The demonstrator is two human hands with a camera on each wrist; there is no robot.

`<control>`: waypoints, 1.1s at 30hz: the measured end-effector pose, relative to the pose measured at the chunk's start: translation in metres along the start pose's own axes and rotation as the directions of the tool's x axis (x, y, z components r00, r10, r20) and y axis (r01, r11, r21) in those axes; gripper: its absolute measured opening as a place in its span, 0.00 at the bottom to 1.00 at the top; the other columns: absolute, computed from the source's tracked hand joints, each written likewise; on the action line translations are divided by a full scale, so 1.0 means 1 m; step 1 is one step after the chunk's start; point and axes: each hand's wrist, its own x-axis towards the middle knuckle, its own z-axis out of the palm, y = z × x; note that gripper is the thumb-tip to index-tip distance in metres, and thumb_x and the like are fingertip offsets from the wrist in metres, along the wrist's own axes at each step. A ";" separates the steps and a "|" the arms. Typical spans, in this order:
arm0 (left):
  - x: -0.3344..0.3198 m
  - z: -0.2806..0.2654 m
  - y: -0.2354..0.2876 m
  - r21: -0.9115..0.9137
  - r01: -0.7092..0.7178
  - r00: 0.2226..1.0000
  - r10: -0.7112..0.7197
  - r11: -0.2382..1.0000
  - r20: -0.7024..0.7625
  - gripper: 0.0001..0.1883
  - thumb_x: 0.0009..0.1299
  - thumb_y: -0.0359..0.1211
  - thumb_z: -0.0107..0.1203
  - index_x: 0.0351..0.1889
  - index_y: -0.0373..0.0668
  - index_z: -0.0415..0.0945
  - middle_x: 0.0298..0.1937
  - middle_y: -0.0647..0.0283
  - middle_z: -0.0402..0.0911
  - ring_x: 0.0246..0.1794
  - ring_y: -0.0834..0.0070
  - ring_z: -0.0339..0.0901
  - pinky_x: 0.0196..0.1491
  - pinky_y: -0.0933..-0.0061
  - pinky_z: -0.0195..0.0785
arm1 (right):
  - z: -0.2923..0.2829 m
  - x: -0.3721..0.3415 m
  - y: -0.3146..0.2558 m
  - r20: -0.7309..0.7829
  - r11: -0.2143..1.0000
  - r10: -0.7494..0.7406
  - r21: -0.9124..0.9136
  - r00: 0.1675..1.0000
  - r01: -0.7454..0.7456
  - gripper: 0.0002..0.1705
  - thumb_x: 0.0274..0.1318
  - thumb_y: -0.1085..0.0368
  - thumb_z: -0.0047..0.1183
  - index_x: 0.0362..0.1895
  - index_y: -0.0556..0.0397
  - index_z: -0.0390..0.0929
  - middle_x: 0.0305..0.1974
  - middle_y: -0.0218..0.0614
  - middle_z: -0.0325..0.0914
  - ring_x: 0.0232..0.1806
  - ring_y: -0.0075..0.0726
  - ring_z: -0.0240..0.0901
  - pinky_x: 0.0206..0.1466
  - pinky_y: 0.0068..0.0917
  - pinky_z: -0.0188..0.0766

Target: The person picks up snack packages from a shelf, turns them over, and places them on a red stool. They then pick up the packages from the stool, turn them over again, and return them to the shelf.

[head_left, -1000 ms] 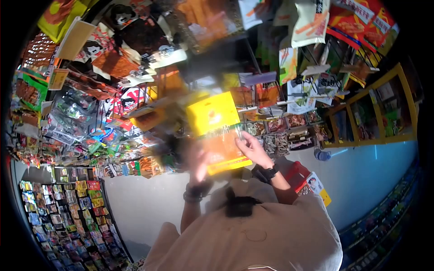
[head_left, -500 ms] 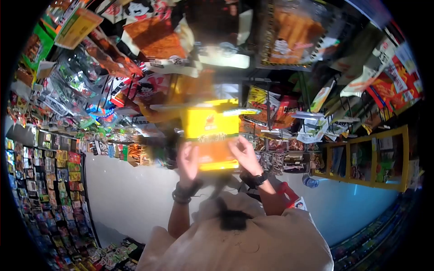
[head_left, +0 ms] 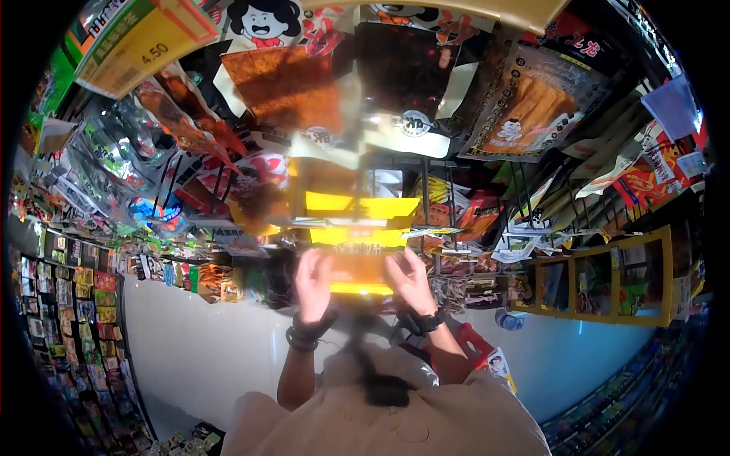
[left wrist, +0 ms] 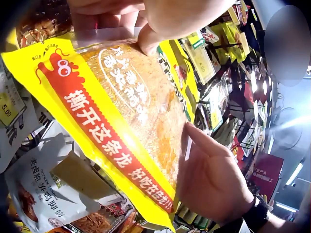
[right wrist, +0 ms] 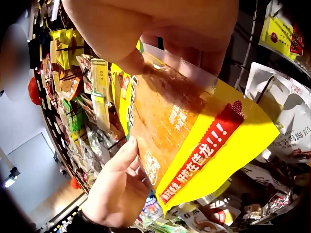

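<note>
A yellow snack packet (head_left: 357, 267) with a clear window on a flat orange slab is held by both hands, low in front of the rack. My left hand (head_left: 312, 284) grips its left side, thumb on the front. The right hand (head_left: 411, 280) pinches the opposite side the same way. A red band with white lettering runs along the packet's bottom edge in the left wrist view, where the right hand (left wrist: 211, 177) also shows. The left hand (right wrist: 116, 189) appears at lower left in the right wrist view. A pale hook end overlaps the packet's upper part in the head view.
Hanging snack packets (head_left: 285, 83) fill the rack above and around. A yellow price tag (head_left: 152, 49) juts out at upper left. A yellow-framed case (head_left: 601, 277) stands right, a blue-tinted bottle (head_left: 509, 320) on the floor before it. Another packet rack (head_left: 72, 327) stands left.
The packet has gone from tilted to level, and the left hand, blurred at first, now shows clearly on its left side. The hanging packets appear larger and nearer in the head view.
</note>
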 end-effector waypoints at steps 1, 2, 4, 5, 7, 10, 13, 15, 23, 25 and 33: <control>0.003 0.001 0.000 -0.018 0.015 1.000 -0.014 1.000 0.007 0.10 0.71 0.26 0.54 0.48 0.35 0.70 0.38 0.65 0.77 0.40 0.82 0.72 0.47 0.80 0.66 | -0.001 0.002 0.002 -0.001 1.000 -0.009 0.001 1.000 0.009 0.15 0.64 0.72 0.50 0.55 0.57 0.72 0.41 0.21 0.75 0.40 0.13 0.67 0.42 0.15 0.65; 0.004 0.000 -0.005 0.020 0.003 1.000 -0.003 1.000 0.015 0.10 0.71 0.26 0.55 0.48 0.35 0.70 0.38 0.65 0.77 0.40 0.82 0.71 0.47 0.81 0.65 | -0.003 0.003 0.006 -0.001 1.000 -0.015 0.003 1.000 0.015 0.15 0.64 0.72 0.50 0.55 0.57 0.71 0.41 0.21 0.75 0.40 0.13 0.67 0.42 0.15 0.65; 0.005 -0.004 -0.021 0.099 -0.020 0.999 0.017 0.995 0.032 0.11 0.71 0.27 0.55 0.48 0.35 0.69 0.37 0.65 0.76 0.40 0.83 0.71 0.47 0.81 0.65 | -0.003 0.002 0.009 -0.008 1.000 -0.021 0.015 1.000 0.021 0.16 0.64 0.71 0.50 0.55 0.57 0.71 0.41 0.21 0.75 0.39 0.13 0.67 0.42 0.14 0.65; 0.003 -0.005 -0.025 0.099 -0.028 0.999 0.025 0.995 0.029 0.11 0.71 0.27 0.55 0.48 0.35 0.70 0.37 0.65 0.77 0.39 0.83 0.70 0.46 0.81 0.65 | -0.003 0.001 0.010 -0.016 0.999 -0.024 0.025 1.000 0.024 0.16 0.65 0.71 0.50 0.56 0.56 0.71 0.41 0.21 0.75 0.39 0.13 0.67 0.42 0.14 0.65; 0.002 -0.005 -0.028 0.100 -0.043 0.999 0.041 0.994 0.023 0.11 0.71 0.27 0.56 0.48 0.35 0.70 0.37 0.65 0.77 0.38 0.84 0.70 0.45 0.82 0.65 | -0.002 0.000 0.010 -0.030 0.999 -0.039 0.025 0.999 0.039 0.15 0.65 0.71 0.50 0.55 0.56 0.71 0.39 0.21 0.74 0.37 0.12 0.67 0.40 0.14 0.65; 0.005 0.000 -0.023 0.058 -0.047 0.999 0.047 0.997 0.011 0.11 0.70 0.26 0.56 0.48 0.34 0.70 0.36 0.67 0.75 0.36 0.85 0.68 0.43 0.84 0.63 | -0.003 0.003 0.012 -0.060 0.998 -0.064 -0.032 0.996 0.063 0.10 0.65 0.70 0.49 0.49 0.55 0.72 0.34 0.20 0.73 0.33 0.12 0.67 0.35 0.13 0.65; 0.015 -0.002 -0.026 0.060 0.001 0.999 -0.004 0.998 0.043 0.14 0.68 0.26 0.57 0.51 0.33 0.72 0.43 0.61 0.79 0.45 0.77 0.75 0.50 0.77 0.68 | -0.004 0.013 0.014 -0.080 0.997 -0.054 -0.067 0.995 0.049 0.04 0.65 0.69 0.49 0.43 0.53 0.72 0.30 0.19 0.71 0.28 0.12 0.66 0.29 0.13 0.66; 0.020 -0.001 -0.026 0.065 0.010 1.000 -0.011 0.998 0.029 0.14 0.68 0.26 0.57 0.51 0.32 0.72 0.43 0.61 0.79 0.45 0.77 0.75 0.50 0.76 0.68 | 0.004 0.014 -0.011 -0.046 0.999 -0.030 0.010 0.998 0.031 0.02 0.66 0.69 0.49 0.40 0.52 0.71 0.28 0.19 0.69 0.26 0.12 0.65 0.26 0.14 0.67; 0.013 -0.003 0.002 -0.083 0.093 0.995 -0.090 0.992 0.042 0.13 0.70 0.26 0.56 0.50 0.33 0.70 0.37 0.66 0.74 0.32 0.82 0.70 0.36 0.81 0.66 | 0.005 0.006 0.016 -0.092 0.998 -0.040 -0.052 0.995 0.035 0.05 0.65 0.66 0.51 0.42 0.52 0.73 0.30 0.19 0.71 0.29 0.13 0.68 0.28 0.18 0.74; 0.013 -0.006 -0.001 -0.057 0.074 0.996 -0.071 0.996 0.045 0.11 0.70 0.26 0.57 0.48 0.34 0.71 0.35 0.69 0.75 0.33 0.86 0.68 0.38 0.84 0.63 | 0.007 0.004 0.009 -0.081 0.997 -0.051 -0.053 0.995 0.047 0.05 0.65 0.65 0.51 0.42 0.52 0.73 0.31 0.19 0.72 0.30 0.14 0.69 0.28 0.17 0.73; 0.031 -0.006 -0.031 0.052 -0.011 0.995 0.006 0.999 0.096 0.14 0.69 0.27 0.57 0.50 0.31 0.73 0.43 0.62 0.80 0.43 0.80 0.75 0.49 0.78 0.68 | 0.007 0.011 -0.008 -0.103 0.997 -0.050 -0.066 0.993 0.043 0.12 0.65 0.62 0.52 0.45 0.59 0.73 0.32 0.25 0.73 0.32 0.18 0.65 0.34 0.17 0.65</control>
